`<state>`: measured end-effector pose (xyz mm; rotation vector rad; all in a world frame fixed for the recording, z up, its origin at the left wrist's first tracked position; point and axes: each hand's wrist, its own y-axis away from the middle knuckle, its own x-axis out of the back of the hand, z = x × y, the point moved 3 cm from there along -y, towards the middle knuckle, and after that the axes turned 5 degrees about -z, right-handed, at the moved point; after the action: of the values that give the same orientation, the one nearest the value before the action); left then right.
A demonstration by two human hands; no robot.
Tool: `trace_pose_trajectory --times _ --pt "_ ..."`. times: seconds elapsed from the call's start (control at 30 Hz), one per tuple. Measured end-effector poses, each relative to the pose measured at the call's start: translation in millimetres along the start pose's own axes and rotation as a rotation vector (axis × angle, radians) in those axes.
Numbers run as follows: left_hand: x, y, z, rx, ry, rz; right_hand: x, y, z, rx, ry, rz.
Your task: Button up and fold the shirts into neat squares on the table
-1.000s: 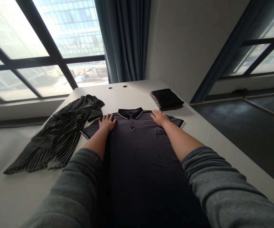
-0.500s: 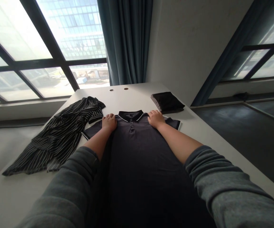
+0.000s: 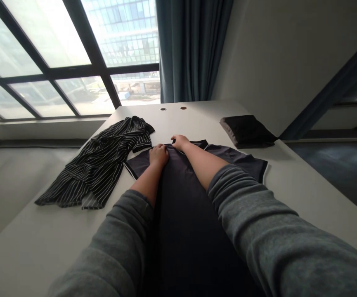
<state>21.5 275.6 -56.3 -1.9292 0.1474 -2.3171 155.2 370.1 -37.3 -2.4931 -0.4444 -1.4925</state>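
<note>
The dark grey polo shirt [image 3: 181,231] lies lengthwise on the white worktop [image 3: 292,194], its body running toward the person and its short sleeves spread to either side. The collar is mostly hidden under the hands. The left hand [image 3: 159,156] rests on the shirt near the collar, its fingers curled down onto the cloth. The right hand [image 3: 180,142] lies just beyond it, fingertips at the collar. Both are bent onto the fabric, but whether either is gripping it cannot be told.

Just left of the shirt lies a crumpled black garment with white stripes [image 3: 100,165]. Up and to the right of the shirt sits a folded black garment [image 3: 246,131], apart from it. Beyond the shirt's collar, two small round grommets [image 3: 163,109] are set into the worktop. Grey sweatshirt sleeves [image 3: 258,222] cover the person's arms up to the forearms.
</note>
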Motion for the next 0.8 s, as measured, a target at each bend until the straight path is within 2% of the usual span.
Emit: trace_pose_trajectory --times 0.23,0.4,0.6,0.7,0.8 --pt "1.2 1.4 3.6 0.005 0.043 -0.001 -9.2 -19.1 27.8 -0.082 -0.154 0.065" --pt "3.7 1.4 2.8 0.075 0.066 -0.003 -10.8 -16.0 39.0 -0.088 -0.198 0.141" --pt "3.8 0.8 0.0 0.119 0.06 -0.015 -14.5 -9.6 40.3 -0.067 -0.17 0.201" --pt "4.2 2.1 1.8 0.016 0.051 0.015 -16.8 -8.1 35.6 -0.049 -0.13 0.22" --pt "0.3 2.2 4.4 -0.137 0.029 -0.057 -17.6 -3.3 28.0 -0.033 -0.051 0.257"
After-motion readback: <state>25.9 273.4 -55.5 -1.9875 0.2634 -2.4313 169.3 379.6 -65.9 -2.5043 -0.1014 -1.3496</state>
